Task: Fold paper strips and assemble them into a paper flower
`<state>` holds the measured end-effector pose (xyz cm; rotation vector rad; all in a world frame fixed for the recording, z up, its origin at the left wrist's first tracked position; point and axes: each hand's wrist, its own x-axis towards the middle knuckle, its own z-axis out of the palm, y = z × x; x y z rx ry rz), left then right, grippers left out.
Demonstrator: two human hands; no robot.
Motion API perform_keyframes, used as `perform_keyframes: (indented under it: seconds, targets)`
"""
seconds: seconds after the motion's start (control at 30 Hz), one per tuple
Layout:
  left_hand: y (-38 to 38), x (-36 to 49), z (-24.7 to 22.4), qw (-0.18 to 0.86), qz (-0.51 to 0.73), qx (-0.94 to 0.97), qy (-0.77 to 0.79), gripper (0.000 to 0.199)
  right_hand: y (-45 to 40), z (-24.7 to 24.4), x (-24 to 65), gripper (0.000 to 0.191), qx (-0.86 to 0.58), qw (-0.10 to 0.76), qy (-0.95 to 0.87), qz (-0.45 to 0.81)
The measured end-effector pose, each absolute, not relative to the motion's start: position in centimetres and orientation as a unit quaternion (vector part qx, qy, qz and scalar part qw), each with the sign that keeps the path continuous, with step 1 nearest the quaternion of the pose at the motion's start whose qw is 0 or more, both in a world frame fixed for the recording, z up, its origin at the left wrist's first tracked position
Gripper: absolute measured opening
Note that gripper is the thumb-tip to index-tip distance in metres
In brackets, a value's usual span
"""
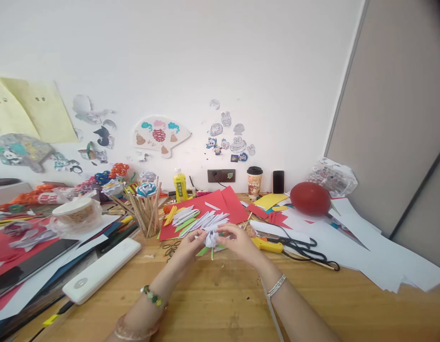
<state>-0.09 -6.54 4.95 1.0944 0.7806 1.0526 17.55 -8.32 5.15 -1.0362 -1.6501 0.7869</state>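
Note:
A white paper flower (211,239) with green paper leaves and a short stem is held between both hands above the wooden table (212,294). My left hand (190,246) pinches its left side, and my right hand (239,241) has its fingers closed on the right side. Just behind the hands, folded white paper strips (209,220) lie in a pile, with green strips (186,227) among them. Red paper sheets (232,202) spread out beneath and behind the pile. The flower's far side is hidden.
To the left stand a bundle of wooden sticks (147,216) and a white power bank (102,270). A yellow glue gun (267,245) with a black cord lies right. Behind are a yellow bottle (180,185), a cup (254,183), a phone (278,182) and a red balloon (310,198).

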Motion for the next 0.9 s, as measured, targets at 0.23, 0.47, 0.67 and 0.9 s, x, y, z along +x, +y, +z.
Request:
perform_keyframes:
  seconds: [0.23, 0.47, 0.67, 0.9]
  targets:
    - [-6.4, 0.2, 4.6, 0.679, 0.508, 0.439, 0.296, 0.040, -8.4, 5.1, 17.5, 0.030, -0.427, 0.497, -0.709, 0.260]
    - [-6.8, -0.4, 5.0, 0.677, 0.412, 0.537, 0.288, 0.056, -8.7, 6.1, 18.2, 0.026, -0.411, 0.463, -0.733, 0.283]
    - [-6.1, -0.7, 4.4, 0.650, 0.468, 0.525, 0.287, 0.053, -8.6, 6.3, 23.7, 0.029, -0.584, 0.269, -0.760, 0.098]
    - [-6.2, -0.9, 4.9, 0.608, 0.505, 0.515, 0.333, 0.049, -9.1, 4.9, 23.7, 0.044, -0.696, 0.085, -0.712, -0.021]
